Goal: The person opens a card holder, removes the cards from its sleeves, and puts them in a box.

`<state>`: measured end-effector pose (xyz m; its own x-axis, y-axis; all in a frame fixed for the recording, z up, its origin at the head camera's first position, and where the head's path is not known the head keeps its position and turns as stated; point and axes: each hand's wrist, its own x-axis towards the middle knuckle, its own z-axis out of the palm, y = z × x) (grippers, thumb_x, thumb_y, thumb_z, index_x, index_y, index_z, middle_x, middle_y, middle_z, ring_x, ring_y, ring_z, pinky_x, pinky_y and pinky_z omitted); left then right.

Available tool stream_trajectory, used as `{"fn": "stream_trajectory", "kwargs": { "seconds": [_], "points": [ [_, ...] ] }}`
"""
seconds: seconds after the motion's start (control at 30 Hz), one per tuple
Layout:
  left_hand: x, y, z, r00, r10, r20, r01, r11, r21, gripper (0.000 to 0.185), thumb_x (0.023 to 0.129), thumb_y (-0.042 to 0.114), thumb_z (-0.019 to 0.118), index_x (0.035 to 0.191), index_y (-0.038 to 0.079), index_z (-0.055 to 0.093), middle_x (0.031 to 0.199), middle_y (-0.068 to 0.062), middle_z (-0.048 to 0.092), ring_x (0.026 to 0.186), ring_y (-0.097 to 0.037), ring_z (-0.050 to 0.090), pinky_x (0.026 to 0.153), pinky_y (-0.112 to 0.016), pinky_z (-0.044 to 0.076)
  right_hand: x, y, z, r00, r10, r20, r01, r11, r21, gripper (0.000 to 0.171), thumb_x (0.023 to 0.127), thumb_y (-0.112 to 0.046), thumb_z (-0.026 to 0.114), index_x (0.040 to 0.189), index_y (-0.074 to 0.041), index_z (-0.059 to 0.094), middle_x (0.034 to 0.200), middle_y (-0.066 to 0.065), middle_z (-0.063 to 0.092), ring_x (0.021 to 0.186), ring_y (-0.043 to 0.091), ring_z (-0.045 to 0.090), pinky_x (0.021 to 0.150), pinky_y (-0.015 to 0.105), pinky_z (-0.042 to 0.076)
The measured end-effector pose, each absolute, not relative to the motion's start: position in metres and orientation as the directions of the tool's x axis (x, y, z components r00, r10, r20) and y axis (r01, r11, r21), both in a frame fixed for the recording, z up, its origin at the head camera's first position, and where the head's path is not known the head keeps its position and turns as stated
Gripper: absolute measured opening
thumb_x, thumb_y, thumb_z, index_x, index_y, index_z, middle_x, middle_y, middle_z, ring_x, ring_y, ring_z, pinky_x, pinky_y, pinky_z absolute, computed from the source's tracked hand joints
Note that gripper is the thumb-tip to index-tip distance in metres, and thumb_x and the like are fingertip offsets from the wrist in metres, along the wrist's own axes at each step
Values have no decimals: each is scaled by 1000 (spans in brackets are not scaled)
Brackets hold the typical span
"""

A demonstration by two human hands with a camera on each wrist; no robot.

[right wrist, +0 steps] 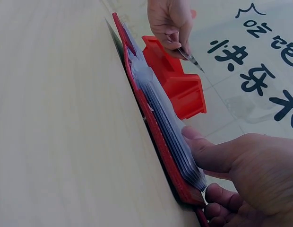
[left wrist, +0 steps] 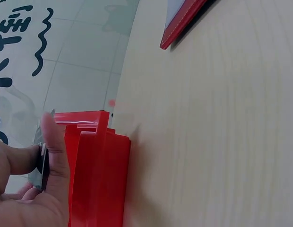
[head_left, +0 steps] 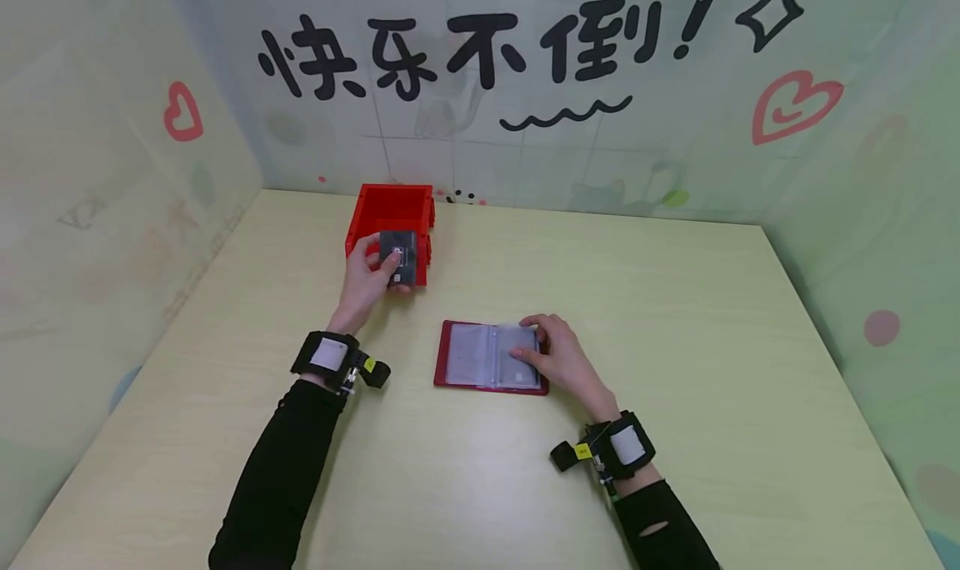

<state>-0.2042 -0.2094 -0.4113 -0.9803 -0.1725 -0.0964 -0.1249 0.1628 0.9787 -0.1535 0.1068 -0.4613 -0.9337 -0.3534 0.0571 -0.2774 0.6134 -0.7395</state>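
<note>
My left hand (head_left: 365, 274) pinches dark cards (head_left: 398, 257) between thumb and fingers, over the near end of a red plastic bin (head_left: 390, 195). In the left wrist view the cards (left wrist: 42, 165) are seen edge-on beside the bin's wall (left wrist: 97, 179); how many there are I cannot tell. A red card holder (head_left: 442, 353) lies spread on the table with clear plastic sleeves (head_left: 471, 355) on both sides. My right hand (head_left: 562, 357) holds its right side. In the right wrist view the thumb (right wrist: 196, 142) rests on the stacked sleeves, with curled fingers (right wrist: 222, 198) at their edge.
The bin stands at the back left of the pale wooden table (head_left: 675, 320), close to the printed back wall (head_left: 480, 162). Printed fabric side walls (head_left: 135, 245) flank the table. Each wrist bears a black strapped camera, such as the right one (head_left: 564, 456).
</note>
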Motion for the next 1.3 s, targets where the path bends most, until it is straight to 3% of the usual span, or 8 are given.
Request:
{"fn": "stream_trajectory", "kwargs": {
  "seconds": [0.3,0.5,0.57,0.7,0.8,1.3],
  "points": [
    [-225,-209,-401,-970,-232,-77,-128,216,968,59,103,14,55,156,14,28,143,-21,48,121,-32,56,82,-40,60,-154,107,-461,-935,-349,60,-277,615,-738,44,89,-20,77,125,-1,61,89,9,47,87,22,45,73,29,35],
    [-240,-205,-398,-965,-260,-27,-119,343,932,58,105,10,50,157,12,25,140,-25,50,111,-37,63,80,-41,59,-153,107,-461,-936,-348,62,-278,614,-739,44,89,-20,78,125,-1,61,89,9,47,87,22,45,74,29,35],
    [-244,-203,-399,-963,-267,-19,-127,392,911,57,106,10,47,158,11,25,143,-26,49,109,-40,65,83,-43,58,-153,107,-461,-936,-346,65,-278,612,-740,44,89,-20,78,125,-1,62,88,9,47,87,22,46,74,29,35],
    [-252,-200,-400,-954,-299,0,-159,505,848,53,105,11,46,156,7,28,151,-23,46,123,-39,57,104,-48,51,-153,107,-462,-937,-342,68,-275,609,-744,44,88,-19,78,125,-1,62,88,8,47,87,21,45,74,29,35],
    [-257,-198,-401,-947,-321,11,-182,563,806,52,104,10,47,153,4,32,149,-25,49,129,-42,53,111,-53,44,-152,107,-462,-936,-344,68,-279,611,-741,44,88,-20,78,125,-1,62,89,9,47,87,22,46,74,29,35],
    [-268,-197,-412,-935,-353,22,-242,682,690,47,94,3,60,138,3,46,132,-30,60,115,-46,60,101,-55,50,-153,107,-462,-935,-348,61,-278,617,-736,45,89,-21,78,126,-2,62,89,8,47,87,22,45,73,29,35]
  ]
}}
